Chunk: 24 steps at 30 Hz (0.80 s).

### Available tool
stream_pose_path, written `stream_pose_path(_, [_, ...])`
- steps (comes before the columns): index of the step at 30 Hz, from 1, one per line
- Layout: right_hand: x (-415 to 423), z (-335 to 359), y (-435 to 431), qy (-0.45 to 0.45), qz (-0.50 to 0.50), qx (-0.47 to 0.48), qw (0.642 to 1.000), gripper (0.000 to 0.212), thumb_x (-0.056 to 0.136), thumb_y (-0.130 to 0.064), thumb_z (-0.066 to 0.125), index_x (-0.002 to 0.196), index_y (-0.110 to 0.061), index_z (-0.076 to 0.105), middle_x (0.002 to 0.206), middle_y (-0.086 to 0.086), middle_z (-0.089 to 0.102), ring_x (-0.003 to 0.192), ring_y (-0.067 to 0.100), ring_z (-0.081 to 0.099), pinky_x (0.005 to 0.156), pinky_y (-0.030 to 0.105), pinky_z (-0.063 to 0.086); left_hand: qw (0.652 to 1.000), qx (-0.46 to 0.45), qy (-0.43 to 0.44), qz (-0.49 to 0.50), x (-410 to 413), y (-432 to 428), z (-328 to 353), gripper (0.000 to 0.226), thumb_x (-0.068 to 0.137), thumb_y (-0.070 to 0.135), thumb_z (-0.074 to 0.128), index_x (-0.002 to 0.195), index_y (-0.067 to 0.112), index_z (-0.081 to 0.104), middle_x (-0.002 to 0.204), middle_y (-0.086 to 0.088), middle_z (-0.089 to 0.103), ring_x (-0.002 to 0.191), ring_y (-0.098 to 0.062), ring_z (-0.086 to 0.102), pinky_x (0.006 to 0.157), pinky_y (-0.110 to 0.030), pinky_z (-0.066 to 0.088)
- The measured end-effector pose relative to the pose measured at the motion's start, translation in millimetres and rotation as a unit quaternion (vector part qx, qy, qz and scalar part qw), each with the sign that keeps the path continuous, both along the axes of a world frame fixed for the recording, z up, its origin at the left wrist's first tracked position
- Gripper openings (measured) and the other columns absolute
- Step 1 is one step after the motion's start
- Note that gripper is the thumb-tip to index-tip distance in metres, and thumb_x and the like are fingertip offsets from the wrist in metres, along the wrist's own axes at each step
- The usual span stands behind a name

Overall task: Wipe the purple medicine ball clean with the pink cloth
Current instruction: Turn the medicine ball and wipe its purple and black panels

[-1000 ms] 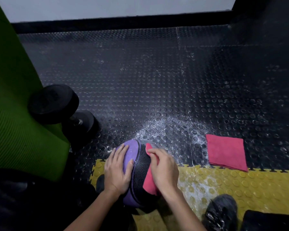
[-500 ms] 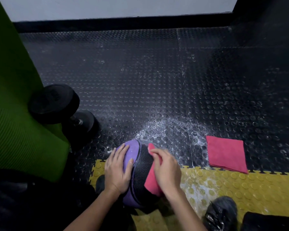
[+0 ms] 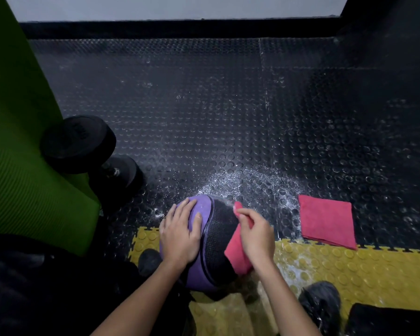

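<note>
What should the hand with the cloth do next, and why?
Probably sweep the pink cloth leftward across the black panel of the medicine ball: the right hand pinches it at the ball's right edge, while the left hand steadies the purple side.

1 wide-angle head view, forward and down, close above the purple medicine ball [image 3: 218,241]

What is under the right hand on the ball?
A pink fabric cloth, gripped by the right hand, lies against the black panel of the round purple and black rubber medicine ball. The ball surface beneath the cloth and hand is covered and cannot be seen.
</note>
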State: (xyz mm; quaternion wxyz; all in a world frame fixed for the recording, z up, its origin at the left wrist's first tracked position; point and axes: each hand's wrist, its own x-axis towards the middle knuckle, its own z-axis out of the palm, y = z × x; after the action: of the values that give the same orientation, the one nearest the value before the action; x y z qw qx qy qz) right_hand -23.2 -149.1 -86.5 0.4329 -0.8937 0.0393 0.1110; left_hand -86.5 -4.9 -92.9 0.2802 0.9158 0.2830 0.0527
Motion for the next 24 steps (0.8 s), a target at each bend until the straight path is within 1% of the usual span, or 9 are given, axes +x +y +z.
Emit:
stream_pose_path(1, [1, -1, -3, -0.007, -0.011, -0.003, 1.000, 0.017, 0.089, -0.023, 0.054, 0.093, -0.032, 0.068, 0.102, -0.002, 0.068, 0.091, 0.026, 0.061, 0.072, 0.031, 0.047, 1.000, 0.001, 0.005, 0.002, 2, -2, 1, 0.078, 0.074, 0.062, 0.009, 0.135, 0.033, 0.047, 0.145, 0.015, 0.041, 0.138, -0.014, 0.028, 0.113, -0.037, 0.019])
stream_pose_path(2, [-3, -1, -1, -0.048, -0.005, -0.020, 0.999, 0.017, 0.088, -0.021, 0.054, 0.094, -0.030, 0.068, 0.101, -0.003, 0.068, 0.090, 0.026, 0.060, 0.071, 0.030, 0.046, 1.000, 0.000, 0.010, 0.003, 6, -4, 3, 0.078, 0.073, 0.062, 0.009, 0.136, 0.033, 0.047, 0.145, 0.015, 0.041, 0.138, -0.014, 0.028, 0.113, -0.037, 0.019])
stream_pose_path(5, [-37, -1, 14, -0.222, 0.034, -0.084, 0.971, 0.021, 0.086, -0.024, 0.049, 0.092, -0.028, 0.068, 0.099, -0.010, 0.066, 0.079, 0.020, 0.059, 0.065, 0.026, 0.045, 0.999, -0.003, 0.033, 0.001, 20, -6, 6, 0.067, 0.081, 0.055, 0.016, 0.137, 0.032, 0.046, 0.146, 0.013, 0.040, 0.139, -0.015, 0.028, 0.114, -0.039, 0.019])
stream_pose_path(9, [-74, -24, 20, -0.330, 0.101, -0.100, 0.933, 0.024, 0.084, -0.021, 0.046, 0.095, -0.028, 0.066, 0.107, -0.010, 0.065, 0.077, 0.022, 0.058, 0.083, 0.034, 0.045, 0.998, -0.017, 0.059, 0.003, 42, 2, 4, 0.043, 0.097, 0.041, 0.032, 0.136, 0.031, 0.046, 0.147, 0.011, 0.040, 0.138, -0.016, 0.029, 0.113, -0.044, 0.022])
stream_pose_path(13, [-48, -11, 21, -0.315, 0.104, -0.116, 0.936, 0.020, 0.084, -0.025, 0.045, 0.090, -0.030, 0.063, 0.101, -0.015, 0.063, 0.073, 0.017, 0.051, 0.064, 0.026, 0.045, 0.997, -0.007, 0.083, -0.006, 51, 1, 4, 0.043, 0.097, 0.041, 0.032, 0.138, 0.031, 0.044, 0.148, 0.010, 0.038, 0.138, -0.018, 0.029, 0.112, -0.047, 0.023])
stream_pose_path(16, [-19, 3, 29, -0.279, 0.074, -0.138, 0.947, 0.024, 0.084, -0.030, 0.040, 0.088, -0.031, 0.064, 0.094, -0.016, 0.063, 0.070, 0.018, 0.052, 0.057, 0.029, 0.049, 0.995, -0.001, 0.100, -0.002, 58, -3, 6, 0.044, 0.097, 0.042, 0.031, 0.138, 0.030, 0.042, 0.148, 0.009, 0.037, 0.137, -0.020, 0.029, 0.111, -0.048, 0.022])
stream_pose_path(19, [-23, -3, 29, -0.291, 0.082, -0.138, 0.943, 0.023, 0.084, -0.026, 0.043, 0.091, -0.030, 0.064, 0.099, -0.014, 0.063, 0.071, 0.020, 0.053, 0.059, 0.030, 0.050, 0.995, -0.013, 0.096, 0.012, 67, 2, 8, 0.042, 0.096, 0.040, 0.032, 0.134, 0.029, 0.047, 0.144, 0.008, 0.043, 0.133, -0.021, 0.035, 0.108, -0.047, 0.026])
stream_pose_path(22, [-64, -22, 20, -0.312, 0.101, -0.103, 0.939, 0.024, 0.082, -0.021, 0.045, 0.099, -0.032, 0.059, 0.108, -0.014, 0.060, 0.081, 0.025, 0.059, 0.069, 0.034, 0.054, 0.994, -0.030, 0.097, 0.029, 70, 10, 9, 0.040, 0.096, 0.039, 0.032, 0.131, 0.030, 0.050, 0.141, 0.007, 0.047, 0.131, -0.022, 0.039, 0.107, -0.045, 0.029])
stream_pose_path(24, [-74, -25, 18, -0.315, 0.095, -0.085, 0.941, 0.023, 0.081, -0.020, 0.047, 0.096, -0.032, 0.059, 0.107, -0.016, 0.058, 0.082, 0.020, 0.054, 0.069, 0.032, 0.054, 0.994, -0.036, 0.098, 0.028, 69, 13, 10, 0.041, 0.097, 0.039, 0.031, 0.132, 0.030, 0.050, 0.141, 0.007, 0.048, 0.131, -0.022, 0.039, 0.107, -0.045, 0.030])
